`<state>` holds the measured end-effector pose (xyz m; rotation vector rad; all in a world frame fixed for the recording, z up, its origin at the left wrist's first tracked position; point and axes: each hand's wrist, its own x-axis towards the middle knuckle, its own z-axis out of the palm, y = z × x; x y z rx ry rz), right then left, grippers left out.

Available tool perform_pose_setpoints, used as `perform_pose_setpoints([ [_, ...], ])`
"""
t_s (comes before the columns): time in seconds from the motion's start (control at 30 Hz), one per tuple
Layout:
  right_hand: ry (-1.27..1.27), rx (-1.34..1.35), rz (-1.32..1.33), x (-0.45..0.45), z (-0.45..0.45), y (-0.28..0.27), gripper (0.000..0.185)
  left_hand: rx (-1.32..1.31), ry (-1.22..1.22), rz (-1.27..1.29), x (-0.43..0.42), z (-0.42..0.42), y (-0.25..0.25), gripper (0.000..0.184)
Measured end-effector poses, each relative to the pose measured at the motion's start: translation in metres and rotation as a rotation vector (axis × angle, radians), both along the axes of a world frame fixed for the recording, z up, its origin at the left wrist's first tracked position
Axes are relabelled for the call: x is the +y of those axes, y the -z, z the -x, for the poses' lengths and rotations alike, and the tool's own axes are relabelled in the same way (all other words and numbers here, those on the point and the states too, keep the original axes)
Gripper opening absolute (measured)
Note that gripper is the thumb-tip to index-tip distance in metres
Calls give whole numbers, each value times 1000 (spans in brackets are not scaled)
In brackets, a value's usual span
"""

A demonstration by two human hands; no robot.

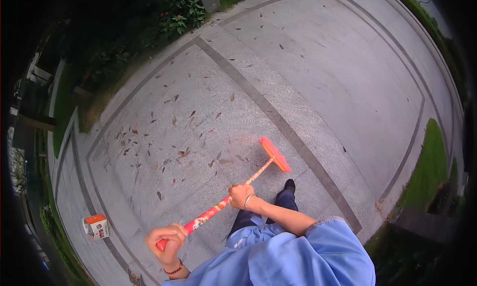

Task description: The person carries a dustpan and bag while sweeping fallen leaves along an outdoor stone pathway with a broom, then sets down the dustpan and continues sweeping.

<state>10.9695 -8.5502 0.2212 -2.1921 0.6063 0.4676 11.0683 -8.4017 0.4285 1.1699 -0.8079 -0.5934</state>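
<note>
A broom (207,214) slants across the lower middle of the head view. Its handle has a red patterned sleeve, and its orange-pink head (276,155) is low over the paving, with the bristles smeared by motion. Around the red top end is my left hand (168,240), closed, a beaded bracelet on its wrist. Farther down the handle my right hand (241,195) grips it, a silver bangle at the wrist. Dry leaves (184,152) lie scattered on the ground left of the broom head.
Grey stone paving (338,62) with darker bands spreads ahead. A flowering shrub (180,16) borders it at the upper left. An orange-and-white box (96,226) stands at the lower left. Grass (425,166) edges the right side. My dark shoe (289,186) is close to the broom head.
</note>
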Motion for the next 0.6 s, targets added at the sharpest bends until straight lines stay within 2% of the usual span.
perform_pose_setpoints([
  [0.07,-5,166,34,13,-2,43,21,117,0,-258,19,-15,39,8],
  [0.17,-3,188,-51,44,-26,70,20,-39,102,-398,40,-32,48,10],
  [0.27,38,-57,-90,93,-89,64,17,-289,83,-420,60,-65,10,12],
  [0.37,-6,-343,-150,107,-144,63,15,-587,190,-413,39,-68,-24,14],
  [0.47,-104,-474,-150,88,-159,39,13,-713,353,-356,14,-52,-41,14],
  [0.53,-82,-478,-84,73,-153,10,14,-745,424,-244,15,-50,-52,18],
  [0.6,-29,-427,1,52,-128,0,16,-645,432,-127,11,-44,-76,21],
])
